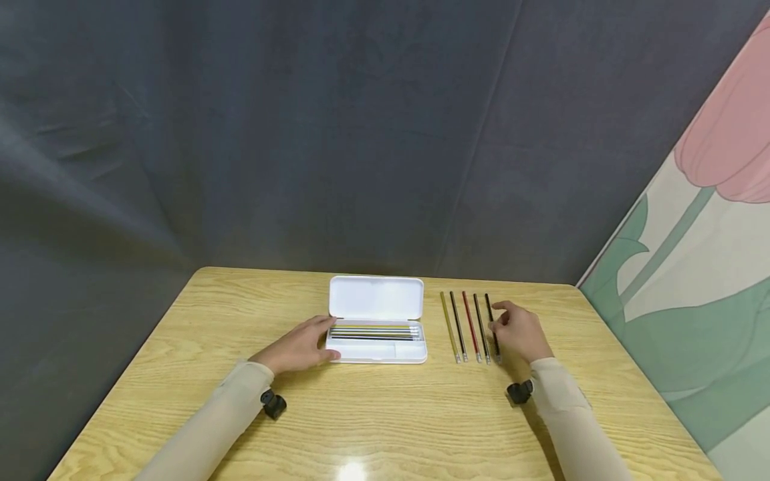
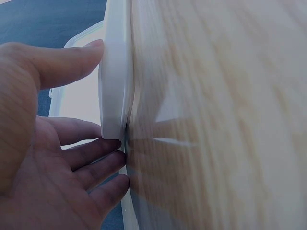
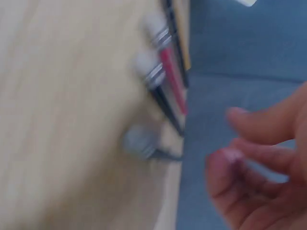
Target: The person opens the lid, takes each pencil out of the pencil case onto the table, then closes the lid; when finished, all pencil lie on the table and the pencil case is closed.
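Five pencils (image 1: 471, 327) are laid in a row on the wooden table (image 1: 385, 414), right of centre in the head frame. Their long axes are run up and down the frame, each tilted slightly from upper left to lower right; the silvery eraser ends are pointed toward the bottom edge. The rightmost black pencil (image 1: 489, 308) is approached by the right hand (image 1: 522, 334), whose thumb and index finger are bent with a gap between them; whether the shaft is touched cannot be told. A light, stiff, smooth pencil, apt to roll, is to be expected; it would best be taken at mid-shaft. Near the frame's centre, the left end of the open white case (image 1: 361, 350) is held by the left hand (image 1: 299, 344), thumb at the front rim, fingers spread around the end. Inside, more pencils (image 1: 369, 331) are lined up crosswise, erasers to the right.
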{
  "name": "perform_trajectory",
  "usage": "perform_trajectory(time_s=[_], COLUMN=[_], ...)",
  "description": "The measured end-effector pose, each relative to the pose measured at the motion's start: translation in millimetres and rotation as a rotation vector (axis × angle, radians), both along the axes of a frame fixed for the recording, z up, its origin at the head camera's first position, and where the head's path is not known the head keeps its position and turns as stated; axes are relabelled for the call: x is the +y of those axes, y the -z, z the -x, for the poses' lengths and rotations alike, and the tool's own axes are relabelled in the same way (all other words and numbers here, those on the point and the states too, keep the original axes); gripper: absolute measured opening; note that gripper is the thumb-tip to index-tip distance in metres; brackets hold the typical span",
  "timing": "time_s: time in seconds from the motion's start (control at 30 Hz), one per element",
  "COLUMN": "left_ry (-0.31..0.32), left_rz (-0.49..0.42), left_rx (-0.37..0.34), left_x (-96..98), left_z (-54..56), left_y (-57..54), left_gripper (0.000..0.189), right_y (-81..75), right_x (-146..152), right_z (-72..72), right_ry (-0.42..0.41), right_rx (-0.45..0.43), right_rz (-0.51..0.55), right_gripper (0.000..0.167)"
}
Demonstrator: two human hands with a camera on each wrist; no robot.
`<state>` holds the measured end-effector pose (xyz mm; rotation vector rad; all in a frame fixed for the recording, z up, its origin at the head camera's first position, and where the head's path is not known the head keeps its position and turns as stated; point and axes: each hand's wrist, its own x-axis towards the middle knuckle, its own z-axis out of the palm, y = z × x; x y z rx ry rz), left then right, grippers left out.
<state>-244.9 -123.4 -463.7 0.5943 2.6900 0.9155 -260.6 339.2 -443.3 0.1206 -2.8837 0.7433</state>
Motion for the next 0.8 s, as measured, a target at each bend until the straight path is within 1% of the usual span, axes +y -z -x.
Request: perform_trajectory(time_s=[0.07, 0.1, 0.13, 0.2, 0.33, 0.5, 0.57, 0.63, 0.8], left_ry=[-0.002, -0.002, 0.001, 0.001, 0.0, -0.007, -0.006, -0.003, 0.006], left_rz=[0.007, 0.01, 0.009, 0.017, 0.022, 0.014, 0.013, 0.009, 0.002], left_rx=[0.004, 0.006, 0.011, 0.014, 0.017, 0.007, 0.003, -0.001, -0.004], left_x=[-0.2, -0.2, -0.2, 0.0, 1.1, 4.2, 5.7, 7.2, 10.0], left_z=[-0.1, -0.2, -0.2, 0.0, 0.7, 2.3, 2.8, 2.7, 1.7], left_y=[-0.6, -0.9, -1.3, -1.1, 0.3, 1.7, 1.6, 0.9, -0.5], left_gripper=[0.083, 0.083, 0.083, 0.082, 0.082, 0.081, 0.081, 0.081, 0.081], right_y=[-5.1, -7.7, -10.6, -16.0, -22.6, -21.6, -17.4, -10.3, 9.4], right_x=[-9, -15, -22, -35, -65, -100, -113, -124, -144], right_z=[2.6, 3.9, 5.1, 7.5, 13.2, 18.5, 19.7, 20.8, 19.3], right_ry=[-0.014, -0.03, -0.05, -0.104, -0.227, -0.358, -0.405, -0.442, -0.51], right_rx=[0.123, 0.167, 0.194, 0.21, 0.187, 0.128, 0.097, 0.064, -0.019], right_rz=[0.051, 0.089, 0.131, 0.221, 0.334, 0.382, 0.383, 0.361, 0.24], right_gripper=[0.039, 0.037, 0.036, 0.037, 0.038, 0.038, 0.038, 0.035, 0.029])
